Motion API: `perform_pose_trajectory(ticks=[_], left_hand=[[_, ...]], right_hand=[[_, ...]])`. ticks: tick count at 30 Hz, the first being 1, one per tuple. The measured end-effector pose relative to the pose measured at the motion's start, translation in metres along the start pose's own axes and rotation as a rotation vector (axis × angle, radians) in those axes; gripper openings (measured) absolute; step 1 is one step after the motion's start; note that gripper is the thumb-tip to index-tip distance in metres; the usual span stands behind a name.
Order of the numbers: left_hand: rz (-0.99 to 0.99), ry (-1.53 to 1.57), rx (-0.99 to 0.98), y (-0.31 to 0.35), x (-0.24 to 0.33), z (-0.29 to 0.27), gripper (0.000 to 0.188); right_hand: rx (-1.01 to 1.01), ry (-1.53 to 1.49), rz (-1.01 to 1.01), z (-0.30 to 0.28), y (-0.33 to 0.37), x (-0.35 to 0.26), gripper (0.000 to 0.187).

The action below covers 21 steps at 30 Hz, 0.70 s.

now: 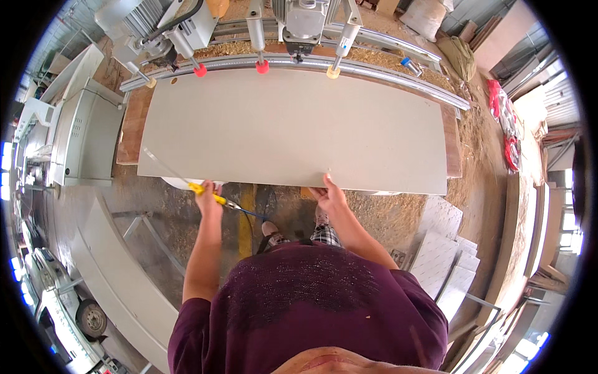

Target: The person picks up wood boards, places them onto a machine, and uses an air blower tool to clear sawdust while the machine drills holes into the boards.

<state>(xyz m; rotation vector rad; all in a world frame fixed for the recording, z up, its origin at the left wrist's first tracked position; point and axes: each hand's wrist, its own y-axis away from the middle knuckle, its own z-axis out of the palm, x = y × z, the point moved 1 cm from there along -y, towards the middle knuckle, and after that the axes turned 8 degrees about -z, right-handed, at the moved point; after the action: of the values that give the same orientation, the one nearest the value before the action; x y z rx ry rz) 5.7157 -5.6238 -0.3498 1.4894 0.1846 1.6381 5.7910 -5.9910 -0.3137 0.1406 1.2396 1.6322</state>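
A large pale grey board [299, 131] lies flat in front of me on a machine bed. My left hand [210, 197] is closed round a yellow air blow gun [197, 187], whose long thin nozzle reaches over the board's near left corner. A hose runs from the gun's back end toward my feet. At the middle of the near edge, my right hand [330, 193] grips the board, thumb on top and fingers at or under the edge. The fingertips below the board are hidden.
Beyond the board stand a metal rail [398, 80], clamp rods with red pads [262, 67] and a motor unit [305, 22]. Cut panels [436, 255] are stacked at the right. A long board [118, 268] leans at the left, near a grey cabinet [93, 134]. Sawdust covers the floor.
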Motion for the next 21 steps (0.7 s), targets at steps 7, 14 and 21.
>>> perform_pose_trajectory(ticks=[7,14,21], left_hand=[[-0.102,-0.481,-0.277,0.084,0.040,0.012,0.018],[0.196,-0.886,-0.530,0.100,0.051,-0.063,0.024],[0.179,-1.060,-0.505,0.139,0.074,-0.101,0.024]], right_hand=[[0.021,0.089,-0.132,0.043,-0.009,0.021,0.031],[0.005,0.060,-0.232,0.034,-0.011,0.032,0.032],[0.008,0.088,-0.278,0.030,-0.018,0.018,0.031]])
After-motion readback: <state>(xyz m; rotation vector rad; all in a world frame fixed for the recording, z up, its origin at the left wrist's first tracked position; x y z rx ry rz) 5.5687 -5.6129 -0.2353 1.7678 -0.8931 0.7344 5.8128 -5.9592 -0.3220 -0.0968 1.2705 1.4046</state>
